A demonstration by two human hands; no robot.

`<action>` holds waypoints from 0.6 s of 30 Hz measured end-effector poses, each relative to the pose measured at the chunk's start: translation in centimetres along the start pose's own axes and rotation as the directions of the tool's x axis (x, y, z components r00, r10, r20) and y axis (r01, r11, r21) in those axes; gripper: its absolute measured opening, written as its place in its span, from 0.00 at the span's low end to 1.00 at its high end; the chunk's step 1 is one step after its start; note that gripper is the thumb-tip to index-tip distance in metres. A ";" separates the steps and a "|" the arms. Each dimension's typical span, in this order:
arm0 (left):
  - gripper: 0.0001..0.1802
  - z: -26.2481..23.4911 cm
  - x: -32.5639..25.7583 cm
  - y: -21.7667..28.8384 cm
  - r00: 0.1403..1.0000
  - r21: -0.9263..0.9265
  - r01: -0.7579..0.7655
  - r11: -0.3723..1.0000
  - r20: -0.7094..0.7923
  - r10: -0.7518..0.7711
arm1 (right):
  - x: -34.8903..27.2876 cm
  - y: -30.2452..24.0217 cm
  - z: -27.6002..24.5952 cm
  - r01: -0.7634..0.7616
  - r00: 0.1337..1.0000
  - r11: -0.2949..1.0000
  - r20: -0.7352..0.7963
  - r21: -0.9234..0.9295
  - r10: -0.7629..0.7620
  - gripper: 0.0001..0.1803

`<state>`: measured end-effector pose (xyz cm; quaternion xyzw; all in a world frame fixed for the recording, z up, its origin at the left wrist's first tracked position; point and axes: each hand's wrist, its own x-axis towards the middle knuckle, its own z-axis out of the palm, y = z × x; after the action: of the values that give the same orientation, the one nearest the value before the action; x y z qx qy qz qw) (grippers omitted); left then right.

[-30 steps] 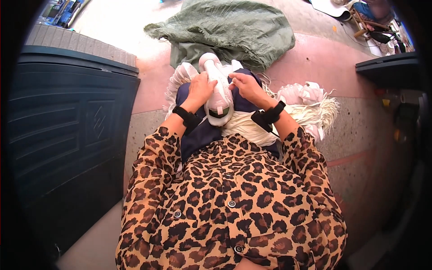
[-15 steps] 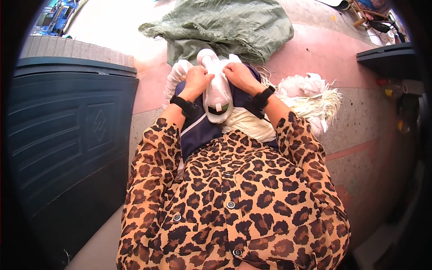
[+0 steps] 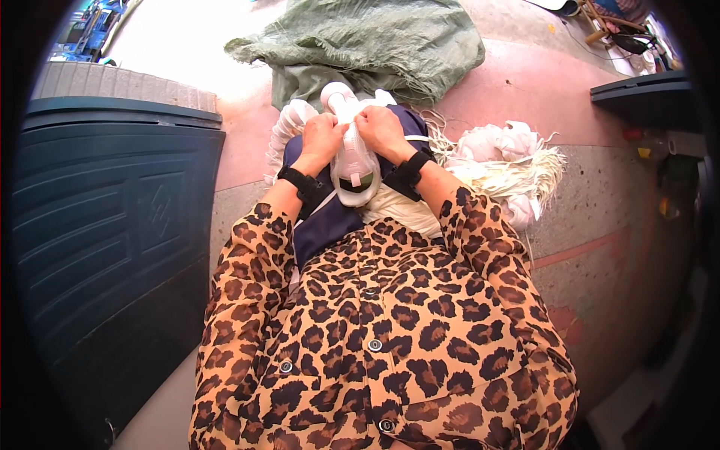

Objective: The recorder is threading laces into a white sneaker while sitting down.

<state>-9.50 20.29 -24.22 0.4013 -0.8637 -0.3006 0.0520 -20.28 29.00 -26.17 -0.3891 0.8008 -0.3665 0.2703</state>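
A white sneaker (image 3: 355, 169) lies lengthwise on my lap, its opening toward me and its toe (image 3: 337, 95) pointing away. My left hand (image 3: 322, 139) grips its left side near the lacing. My right hand (image 3: 381, 131) grips the right side, and the fingers of both meet over the top of the shoe. Each wrist wears a black band. A dark blue cloth (image 3: 330, 221) lies under the shoe across my lap. My leopard-print sleeves and shirt (image 3: 382, 330) fill the lower middle.
A big dark blue plastic bin (image 3: 112, 225) stands at my left. A crumpled green sack (image 3: 375, 41) lies ahead on the pink floor. White shoes and pale fringed material (image 3: 502, 161) are piled to my right. A dark bin lid (image 3: 649, 94) sits far right.
Both hands have slid a little farther up the sneaker and closed together over its top. The view has tipped slightly, so the shoe sits higher in the picture.
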 end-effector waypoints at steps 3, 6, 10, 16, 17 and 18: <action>0.15 -0.1 0.0 0.1 1.000 0.022 0.013 1.000 0.010 -0.013 | 0.2 0.2 -0.1 -0.002 0.995 1.000 -0.096 -0.022 0.000 0.14; 0.14 -0.2 -0.2 0.3 1.000 0.017 0.020 1.000 0.008 -0.020 | 0.8 0.4 -0.6 -0.053 0.995 0.989 0.094 0.137 0.041 0.14; 0.14 -0.1 -0.1 0.2 1.000 0.040 -0.005 0.999 0.002 0.005 | 0.9 0.2 -0.7 -0.077 0.986 0.988 0.155 0.137 0.055 0.14; 0.13 0.1 -0.3 0.1 0.995 0.064 -0.077 0.995 -0.061 0.081 | 1.2 0.5 0.7 0.040 0.999 0.998 0.030 -0.047 -0.039 0.12; 0.13 0.0 -0.3 0.0 0.995 0.064 -0.077 0.995 -0.064 0.081 | 1.3 0.7 0.6 -0.146 0.981 0.949 0.166 0.279 0.102 0.11; 0.13 -0.1 -0.3 0.0 0.996 0.079 -0.078 0.994 -0.044 0.082 | 1.5 0.9 0.4 -0.349 0.924 0.766 0.337 0.540 0.184 0.09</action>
<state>-9.28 20.44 -24.15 0.3752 -0.8885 -0.2550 0.0688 -21.21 28.05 -27.31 -0.2120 0.6507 -0.4993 0.5314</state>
